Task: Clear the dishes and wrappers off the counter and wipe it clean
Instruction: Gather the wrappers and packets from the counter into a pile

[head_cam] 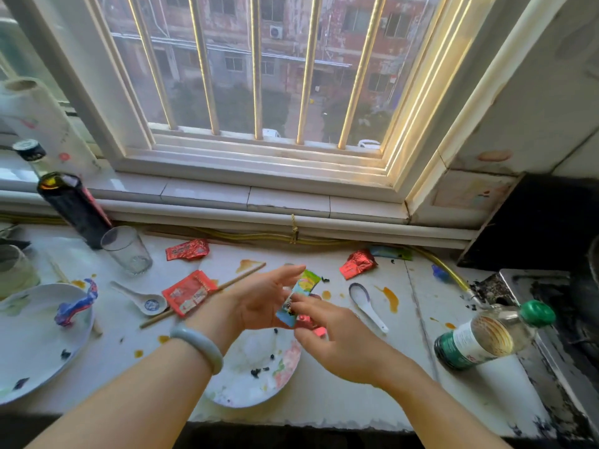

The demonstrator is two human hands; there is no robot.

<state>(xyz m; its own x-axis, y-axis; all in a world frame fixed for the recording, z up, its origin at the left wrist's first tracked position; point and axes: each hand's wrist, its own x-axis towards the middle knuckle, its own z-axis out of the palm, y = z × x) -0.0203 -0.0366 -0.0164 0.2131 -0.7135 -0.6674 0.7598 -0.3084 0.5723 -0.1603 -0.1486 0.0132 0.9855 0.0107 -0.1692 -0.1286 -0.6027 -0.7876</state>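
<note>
Above counter (356, 400), both hands (265, 296) pinching wrapper (299, 294)

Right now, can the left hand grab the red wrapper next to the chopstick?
Probably yes, once it is free. The red wrapper lies flat and uncovered just left of the left hand, with nothing between them. But that hand is busy with the colourful wrapper together with the right hand.

There is one view only, from a wide-angle camera on the person's head. It looks forward and down over the surface (340, 403), close enough that both forearms enter from the bottom edge. It faces the barred window (259, 69) behind the surface. Straight lines bend near the edges.
</note>
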